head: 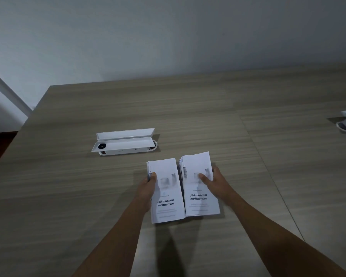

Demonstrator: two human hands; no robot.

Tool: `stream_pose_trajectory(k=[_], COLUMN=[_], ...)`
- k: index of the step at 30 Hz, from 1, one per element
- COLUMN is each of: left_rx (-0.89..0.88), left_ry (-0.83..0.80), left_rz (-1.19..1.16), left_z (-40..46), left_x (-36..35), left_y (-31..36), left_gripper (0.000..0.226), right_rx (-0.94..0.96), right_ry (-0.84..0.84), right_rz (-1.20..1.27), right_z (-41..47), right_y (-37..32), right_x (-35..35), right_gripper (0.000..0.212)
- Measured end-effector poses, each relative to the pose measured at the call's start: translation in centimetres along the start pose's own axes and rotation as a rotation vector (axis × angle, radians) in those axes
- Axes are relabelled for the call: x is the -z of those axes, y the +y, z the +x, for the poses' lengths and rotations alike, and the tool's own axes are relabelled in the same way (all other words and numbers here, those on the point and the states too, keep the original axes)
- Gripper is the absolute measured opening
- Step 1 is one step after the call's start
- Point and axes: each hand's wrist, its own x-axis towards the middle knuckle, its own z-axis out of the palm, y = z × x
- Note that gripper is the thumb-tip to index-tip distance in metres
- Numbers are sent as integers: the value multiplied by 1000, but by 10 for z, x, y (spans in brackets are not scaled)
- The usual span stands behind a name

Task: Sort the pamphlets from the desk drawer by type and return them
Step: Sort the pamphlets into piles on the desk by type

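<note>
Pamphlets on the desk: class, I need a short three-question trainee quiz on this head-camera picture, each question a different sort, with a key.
1. True or false: the left hand and the right hand each hold a pamphlet stack.
2. Where is the open white cable box relative to the left stack? A) beyond it, to the left B) under it C) on top of it
3. Fill in: the right stack sits ____ the left stack.

Key: 1 true; 2 A; 3 beside.
</note>
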Motion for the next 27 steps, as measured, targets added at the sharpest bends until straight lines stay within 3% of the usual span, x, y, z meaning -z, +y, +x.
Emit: stream_pose_trajectory(k=[17, 27], left_rx=[11, -18], left_ry=[-57, -49], left_rz=[31, 41], left_z=[15, 19], left_x=[23, 13], left_y=[-15, -11], left_gripper=[40, 40], right_rx=[-17, -27], right_ry=[120, 328], right_rz=[-181, -552], right_z=[37, 37], right_y=[7, 15], right_x=[-14, -27], right_gripper=[41, 55])
